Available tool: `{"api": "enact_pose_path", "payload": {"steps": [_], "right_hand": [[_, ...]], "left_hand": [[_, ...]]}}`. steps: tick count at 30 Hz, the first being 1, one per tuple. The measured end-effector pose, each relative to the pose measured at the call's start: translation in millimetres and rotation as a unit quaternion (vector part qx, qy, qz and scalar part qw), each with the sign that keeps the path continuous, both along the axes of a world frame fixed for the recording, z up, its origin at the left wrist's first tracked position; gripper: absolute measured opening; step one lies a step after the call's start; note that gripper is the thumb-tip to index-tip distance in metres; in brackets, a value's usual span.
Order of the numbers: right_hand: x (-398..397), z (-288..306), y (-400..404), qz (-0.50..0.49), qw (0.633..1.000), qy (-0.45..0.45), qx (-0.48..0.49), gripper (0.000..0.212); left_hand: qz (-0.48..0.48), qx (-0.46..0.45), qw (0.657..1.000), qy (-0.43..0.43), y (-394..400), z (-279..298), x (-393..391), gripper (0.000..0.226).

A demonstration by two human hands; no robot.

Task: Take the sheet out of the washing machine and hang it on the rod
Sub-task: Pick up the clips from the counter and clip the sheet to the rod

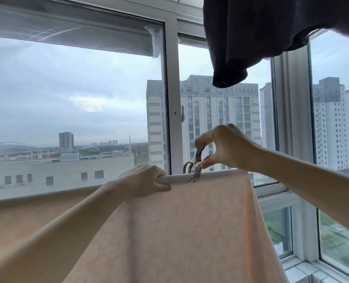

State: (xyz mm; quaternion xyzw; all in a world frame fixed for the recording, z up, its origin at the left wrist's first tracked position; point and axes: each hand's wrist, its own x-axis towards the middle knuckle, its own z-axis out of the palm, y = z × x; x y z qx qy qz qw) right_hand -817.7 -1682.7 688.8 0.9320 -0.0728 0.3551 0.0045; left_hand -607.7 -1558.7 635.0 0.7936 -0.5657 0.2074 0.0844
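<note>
Room: a glazed balcony with a white-framed window [170,99] all along the far side; tower blocks and grey sky lie beyond the glass.
Overhead: a dark garment [251,37] hangs down from 12 to 1 o'clock, its lowest fold well above the right hand.
Open room: clear air between the garment's hem and the rod; at 4 o'clock the window frame and tiled sill stand just beside the sheet's right edge.
Rod: the rod [175,177] runs level across the middle, wrapped by cloth along nearly all its length.
Sheet: the pale peach sheet [179,231] is draped over the rod and falls toward 6 o'clock, spreading left to 9 o'clock; its right edge slopes down to 5 o'clock.
Left hand: the left hand [149,180] reaches up from 7 o'clock, forearm bare, fingers clenched over the rod and the cloth on it.
Right hand: the right hand [226,148] comes in from 3 o'clock, thumb and fingers pinching the handles of a metal clip [196,163].
Clip: its jaws are spread and straddle the sheet-covered rod, just to the right of the left hand.
</note>
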Motion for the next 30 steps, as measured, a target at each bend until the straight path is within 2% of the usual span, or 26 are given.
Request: {"api": "enact_pose_path", "payload": {"steps": [10, 12, 15, 23, 30], "right_hand": [[48.4, -3.6, -16.6, 0.013, 0.998, 0.058, 0.021, 0.051], [51.8, -5.6, -17.6, 0.028, 0.996, 0.077, 0.029, 0.057], [53.6, -9.8, -18.3, 0.048, 0.993, 0.099, 0.045, 0.078], [47.9, -20.0, -20.0, 0.063, 0.993, 0.092, 0.049, 0.089], [25.4, -21.7, -7.5, 0.052, 0.996, 0.067, 0.025, 0.070]], "left_hand": [[0.018, -0.007, 1.000, -0.012, -1.7, -1.6, 3.4, 0.032], [0.027, -0.007, 0.999, -0.018, -0.6, -2.0, 3.7, 0.034], [0.033, -0.005, 0.999, -0.024, -0.6, -2.2, 3.6, 0.035], [0.040, -0.013, 0.997, -0.067, 3.1, -5.3, -2.6, 0.031], [0.022, -0.035, 0.998, -0.047, 35.1, -7.4, -3.0, 0.037]]}}
